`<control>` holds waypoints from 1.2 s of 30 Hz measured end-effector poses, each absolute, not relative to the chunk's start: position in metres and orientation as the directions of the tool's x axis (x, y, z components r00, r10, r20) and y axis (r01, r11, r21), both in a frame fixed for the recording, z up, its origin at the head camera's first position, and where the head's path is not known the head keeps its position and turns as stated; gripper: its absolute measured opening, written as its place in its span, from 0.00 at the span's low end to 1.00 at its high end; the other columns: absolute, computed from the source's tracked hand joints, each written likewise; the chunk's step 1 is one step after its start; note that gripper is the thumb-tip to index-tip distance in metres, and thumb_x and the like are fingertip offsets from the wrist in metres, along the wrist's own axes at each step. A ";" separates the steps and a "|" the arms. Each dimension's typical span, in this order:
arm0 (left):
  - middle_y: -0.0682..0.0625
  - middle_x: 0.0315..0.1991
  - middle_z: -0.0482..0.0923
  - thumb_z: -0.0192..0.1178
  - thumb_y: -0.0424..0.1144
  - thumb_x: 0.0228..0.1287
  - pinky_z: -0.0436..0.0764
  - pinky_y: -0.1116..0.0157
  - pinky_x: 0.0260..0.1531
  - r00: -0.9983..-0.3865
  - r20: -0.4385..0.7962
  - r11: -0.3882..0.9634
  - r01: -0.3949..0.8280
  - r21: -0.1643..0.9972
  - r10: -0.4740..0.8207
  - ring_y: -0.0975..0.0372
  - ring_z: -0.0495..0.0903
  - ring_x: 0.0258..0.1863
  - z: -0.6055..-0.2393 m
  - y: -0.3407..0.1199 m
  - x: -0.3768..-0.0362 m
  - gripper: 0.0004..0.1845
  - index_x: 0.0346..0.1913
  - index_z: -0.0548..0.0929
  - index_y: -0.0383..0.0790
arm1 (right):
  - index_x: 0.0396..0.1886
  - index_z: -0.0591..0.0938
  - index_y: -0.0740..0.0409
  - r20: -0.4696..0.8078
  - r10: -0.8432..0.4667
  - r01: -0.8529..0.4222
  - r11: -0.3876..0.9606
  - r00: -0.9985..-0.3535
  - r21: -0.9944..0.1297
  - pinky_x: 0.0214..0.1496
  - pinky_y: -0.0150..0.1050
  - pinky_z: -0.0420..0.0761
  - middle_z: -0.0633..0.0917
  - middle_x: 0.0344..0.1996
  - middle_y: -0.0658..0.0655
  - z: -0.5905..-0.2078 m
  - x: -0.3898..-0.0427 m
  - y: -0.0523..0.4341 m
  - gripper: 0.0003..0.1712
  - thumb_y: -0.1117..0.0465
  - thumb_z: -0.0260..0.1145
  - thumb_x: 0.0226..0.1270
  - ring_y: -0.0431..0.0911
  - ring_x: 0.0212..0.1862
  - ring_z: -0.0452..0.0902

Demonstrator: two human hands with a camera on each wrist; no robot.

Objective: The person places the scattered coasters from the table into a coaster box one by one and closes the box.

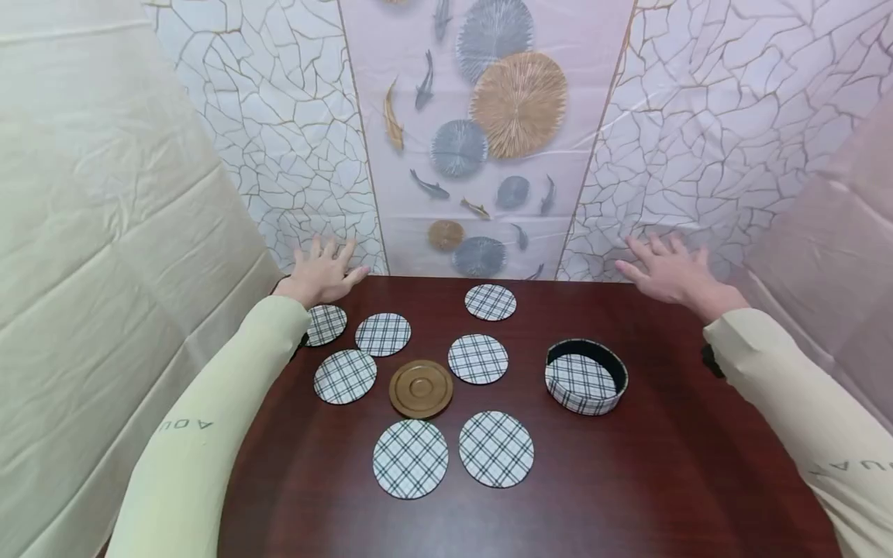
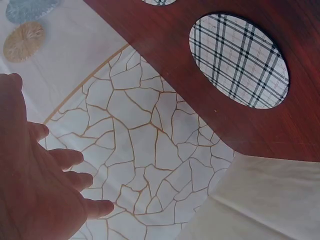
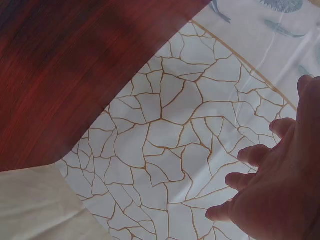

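My left hand [image 1: 322,273] is held out above the far left of the table, fingers spread and holding nothing. Below its wrist lies a plaid round coaster [image 1: 325,325], partly covered by the sleeve. On the far right my right hand [image 1: 673,273] is likewise stretched out with spread fingers and nothing in it. Nearest to that hand stands a round plaid holder [image 1: 586,377] with a dark inside and a plaid disc at its bottom. Several more plaid coasters [image 1: 496,449] lie flat on the table, around a brown round disc [image 1: 421,389] with raised rings.
The dark red wooden table [image 1: 593,496] ends at a patterned wall cloth [image 1: 460,194] with fish and round motifs. Pale cloth [image 1: 105,256] hangs along the left side, and similar cloth [image 1: 823,256] on the right. One coaster [image 1: 491,302] lies near the table's back edge.
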State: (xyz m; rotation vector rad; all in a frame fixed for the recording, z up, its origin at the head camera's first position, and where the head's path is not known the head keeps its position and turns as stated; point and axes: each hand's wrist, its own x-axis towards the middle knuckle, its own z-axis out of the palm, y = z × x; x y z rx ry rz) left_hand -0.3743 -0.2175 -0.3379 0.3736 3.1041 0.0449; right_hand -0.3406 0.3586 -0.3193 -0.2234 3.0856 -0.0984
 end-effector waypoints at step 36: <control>0.37 0.77 0.50 0.32 0.68 0.73 0.57 0.43 0.72 -0.930 -0.046 0.877 0.327 0.353 0.365 0.43 0.51 0.77 -0.391 -0.138 -0.391 0.41 0.79 0.45 0.48 | 0.80 0.36 0.50 0.094 -0.176 -0.199 0.855 -0.980 -0.480 0.68 0.69 0.58 0.48 0.77 0.71 -0.389 -0.313 0.364 0.44 0.37 0.42 0.77 0.72 0.69 0.61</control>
